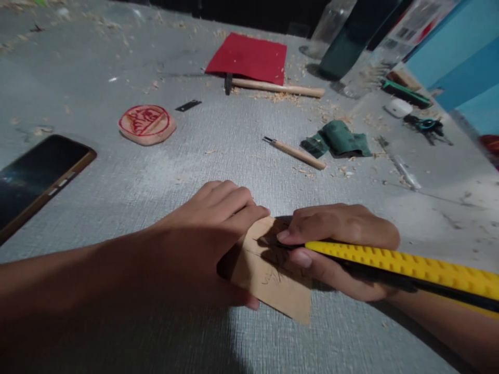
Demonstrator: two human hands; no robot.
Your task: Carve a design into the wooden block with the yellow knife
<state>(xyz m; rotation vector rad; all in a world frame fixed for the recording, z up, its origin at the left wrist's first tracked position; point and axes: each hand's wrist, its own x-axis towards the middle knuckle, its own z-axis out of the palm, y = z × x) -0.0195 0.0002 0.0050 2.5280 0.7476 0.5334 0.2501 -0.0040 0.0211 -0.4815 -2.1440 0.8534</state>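
Left hand spans a tan marked piece on the grey textured tabletop, nearest the wearer: fingers at the far edge, thumb at the near edge, presumably to steady it. Whether it is wood or paper-faced cannot be told. Right hand is closed around a yellow-and-black utility knife, thumb and forefinger pinching close to the front end, probably for fine control; the tip is over the dark line markings, contact with the surface not certain. The left fingers lie to the side of the tip. Other tools lie beyond the hands, apparently set aside within reach: a wooden-handled gouge or chisel near dark green folded scraps, and a hammer along the near edge of a red sheet. A round wooden piece with a red design rests farther left, face up. Containers, upper right: a dark bottle, its contents hidden by opaque walls, and behind it a clear plastic vessel, contents not discernible.
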